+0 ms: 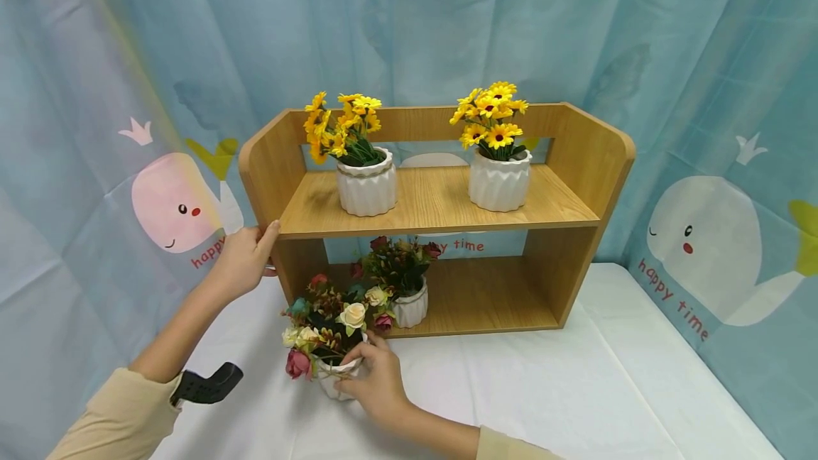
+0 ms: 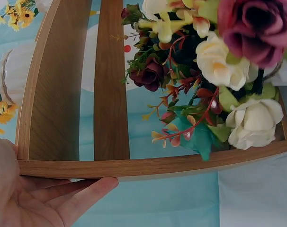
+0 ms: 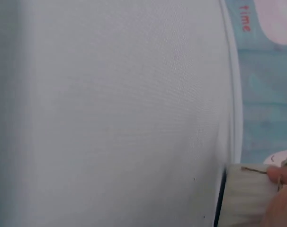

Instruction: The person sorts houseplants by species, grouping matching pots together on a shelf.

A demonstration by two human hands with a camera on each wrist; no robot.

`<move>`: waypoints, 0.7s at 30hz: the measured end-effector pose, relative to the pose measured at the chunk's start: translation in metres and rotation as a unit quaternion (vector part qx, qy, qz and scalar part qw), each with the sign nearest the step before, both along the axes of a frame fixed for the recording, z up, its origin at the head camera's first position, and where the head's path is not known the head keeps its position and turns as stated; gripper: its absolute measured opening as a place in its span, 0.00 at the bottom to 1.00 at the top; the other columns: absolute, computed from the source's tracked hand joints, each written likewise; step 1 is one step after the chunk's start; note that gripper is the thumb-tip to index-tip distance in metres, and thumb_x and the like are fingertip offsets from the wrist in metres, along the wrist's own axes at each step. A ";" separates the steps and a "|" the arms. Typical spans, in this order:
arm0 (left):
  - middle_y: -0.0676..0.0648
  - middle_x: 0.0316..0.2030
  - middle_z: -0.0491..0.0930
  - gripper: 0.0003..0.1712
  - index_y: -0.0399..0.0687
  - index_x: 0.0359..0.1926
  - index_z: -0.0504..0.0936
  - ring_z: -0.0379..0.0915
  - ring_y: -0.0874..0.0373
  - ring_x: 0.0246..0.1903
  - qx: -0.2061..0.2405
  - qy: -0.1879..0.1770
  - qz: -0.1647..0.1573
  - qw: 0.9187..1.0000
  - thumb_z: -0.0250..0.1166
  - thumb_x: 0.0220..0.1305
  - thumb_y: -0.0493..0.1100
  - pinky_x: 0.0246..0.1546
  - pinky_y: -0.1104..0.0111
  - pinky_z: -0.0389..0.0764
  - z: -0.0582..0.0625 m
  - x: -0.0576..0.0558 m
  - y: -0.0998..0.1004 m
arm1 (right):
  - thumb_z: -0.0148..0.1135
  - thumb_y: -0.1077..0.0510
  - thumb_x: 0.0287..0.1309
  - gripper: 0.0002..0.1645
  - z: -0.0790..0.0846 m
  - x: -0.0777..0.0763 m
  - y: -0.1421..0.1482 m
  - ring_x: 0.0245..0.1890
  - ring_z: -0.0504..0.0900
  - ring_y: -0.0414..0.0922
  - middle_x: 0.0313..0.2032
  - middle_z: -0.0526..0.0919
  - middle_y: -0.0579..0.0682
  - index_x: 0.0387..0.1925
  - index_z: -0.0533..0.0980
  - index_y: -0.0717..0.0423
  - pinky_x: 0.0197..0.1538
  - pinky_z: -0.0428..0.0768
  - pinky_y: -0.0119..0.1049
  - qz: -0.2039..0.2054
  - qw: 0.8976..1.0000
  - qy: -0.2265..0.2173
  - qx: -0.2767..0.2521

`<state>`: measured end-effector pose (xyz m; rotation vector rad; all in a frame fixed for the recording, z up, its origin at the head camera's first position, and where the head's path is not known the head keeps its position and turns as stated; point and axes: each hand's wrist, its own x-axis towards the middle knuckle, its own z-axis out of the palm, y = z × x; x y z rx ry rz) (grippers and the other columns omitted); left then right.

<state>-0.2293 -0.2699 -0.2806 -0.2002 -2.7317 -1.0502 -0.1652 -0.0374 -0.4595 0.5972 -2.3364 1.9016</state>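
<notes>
My left hand holds the left side panel of a two-tier wooden shelf, thumb on its front edge and fingers along the outer face. In front of the shelf's lower left corner, my right hand grips a white ribbed flowerpot by its rim and side. Cream, red and teal artificial roses fill that pot. Its base is close to the white tablecloth; whether they touch cannot be told. Only part of the right hand and the pot's side appear in the right wrist view.
Two white pots of yellow flowers, one left and one right, stand on the upper tier. Another rose pot is on the lower tier at left. A pale blue printed curtain hangs behind the white-covered table.
</notes>
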 end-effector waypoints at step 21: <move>0.37 0.25 0.76 0.34 0.34 0.31 0.72 0.88 0.35 0.37 -0.002 0.001 0.004 1.000 0.38 0.87 0.56 0.28 0.63 0.90 -0.001 0.000 0.001 | 0.83 0.69 0.46 0.14 0.020 0.012 0.068 0.73 0.66 0.75 0.71 0.70 0.74 0.32 0.84 0.59 0.55 0.85 0.64 0.087 0.996 -0.022 0.020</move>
